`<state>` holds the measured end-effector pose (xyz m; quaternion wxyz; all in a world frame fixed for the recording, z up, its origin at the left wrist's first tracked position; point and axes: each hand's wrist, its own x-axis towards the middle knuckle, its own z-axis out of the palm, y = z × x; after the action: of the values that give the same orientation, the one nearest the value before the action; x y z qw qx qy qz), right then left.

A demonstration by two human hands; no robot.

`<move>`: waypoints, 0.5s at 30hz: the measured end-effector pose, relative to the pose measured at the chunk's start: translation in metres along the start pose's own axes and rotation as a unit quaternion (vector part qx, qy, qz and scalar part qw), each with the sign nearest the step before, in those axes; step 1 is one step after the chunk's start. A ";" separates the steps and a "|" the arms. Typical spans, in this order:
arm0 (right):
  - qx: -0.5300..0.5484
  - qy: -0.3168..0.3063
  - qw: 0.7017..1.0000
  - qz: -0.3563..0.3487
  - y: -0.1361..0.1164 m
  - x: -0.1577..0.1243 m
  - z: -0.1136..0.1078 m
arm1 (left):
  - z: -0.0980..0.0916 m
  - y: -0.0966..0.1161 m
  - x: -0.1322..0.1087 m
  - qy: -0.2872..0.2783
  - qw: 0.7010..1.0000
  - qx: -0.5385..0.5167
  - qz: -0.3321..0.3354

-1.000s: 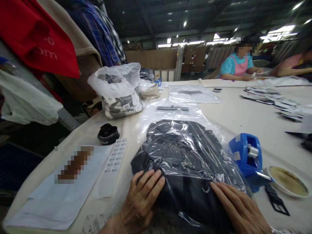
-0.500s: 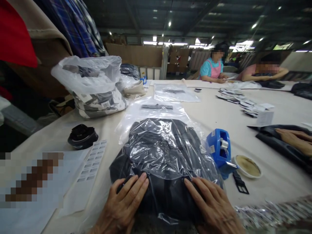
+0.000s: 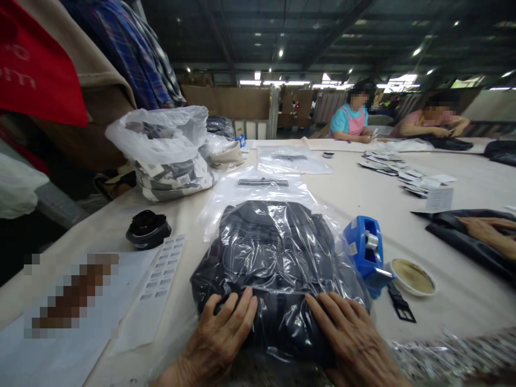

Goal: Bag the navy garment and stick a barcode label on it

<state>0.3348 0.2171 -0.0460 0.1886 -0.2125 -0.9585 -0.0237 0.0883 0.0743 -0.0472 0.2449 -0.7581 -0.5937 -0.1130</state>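
Observation:
A black bag (image 3: 258,263), which looks like a backpack, lies inside a clear, shiny plastic bag (image 3: 226,215) in front of me. My left hand (image 3: 226,328) rests on its near left part, fingers stretched out over the plastic. On the near right part lies my right hand (image 3: 346,333), its fingers extended and slightly spread. Both thumbs are largely hidden. Just right of the wrapped bag stands a blue tape dispenser (image 3: 365,252).
A white dish (image 3: 413,277) and a black buckle strap (image 3: 401,303) lie at right. Sticker sheets (image 3: 161,269) and a black tape roll (image 3: 148,230) are at left, a stuffed plastic sack (image 3: 169,172) behind. A co-worker's hand (image 3: 489,234) touches black material; two people sit farther back.
The view has shifted slightly, so most things appear a little right and lower. Both hands remain on the wrapped bag, and the plastic's creases look different. A person at the back has moved their arms.

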 end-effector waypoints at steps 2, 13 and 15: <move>0.013 -0.025 1.000 -0.006 0.006 0.008 -0.007 | -0.005 -0.008 0.010 -0.018 1.000 -0.004 0.020; -0.002 0.015 0.999 -0.042 0.029 0.009 -0.022 | -0.019 -0.006 0.033 0.065 0.996 0.007 0.053; -0.070 0.103 0.987 -0.107 0.027 -0.011 -0.003 | -0.002 0.008 0.011 0.145 0.985 0.063 0.061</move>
<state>0.3559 0.2366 -0.0482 0.2671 -0.1182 -0.9472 -0.1320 0.0996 0.0808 -0.0422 0.3823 -0.7517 -0.5101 -0.1692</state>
